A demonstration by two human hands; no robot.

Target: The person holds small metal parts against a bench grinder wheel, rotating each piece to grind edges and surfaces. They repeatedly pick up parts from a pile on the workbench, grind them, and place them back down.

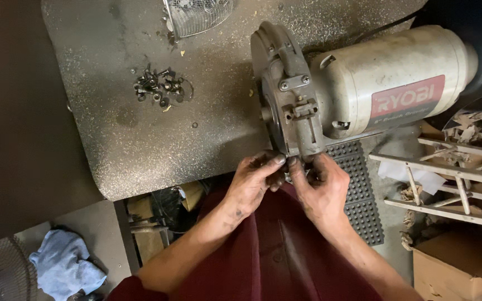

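Nearest the camera, a dark red garment (285,251) fills the lower middle of the view, and both forearms rise from it toward the bench; the left hand (252,184) is curled, its fingertips pinched against the lower edge of a grey metal wheel guard (285,95), and the right hand (322,189) is closed likewise around a small part at that same edge, though what is pinched between the fingers is hidden and cannot be told; both hands are smeared with dark grime. The step in hand is judged to be the fitting or freeing of a small fastener or bracket at the foot of the guard; the next move would call for a steady fingertip grip and a careful turn, since the part is small and could be dropped off the bench edge.

The guard belongs to a bench grinder (386,83), which lies across the speckled grey benchtop (112,139) at its right side, just above the hands; its motor housing is cream-white, dusty and scuffed, with a red label, and the guard is worn, with screws and a clamp plate seen on its rim. A black studded rubber mat (361,189) is seen beneath it.

Further off, a small heap of dark screws and nuts (160,86) lies on the benchtop, well apart from the hands; a wire fan grille (196,14) is seen at the far edge.
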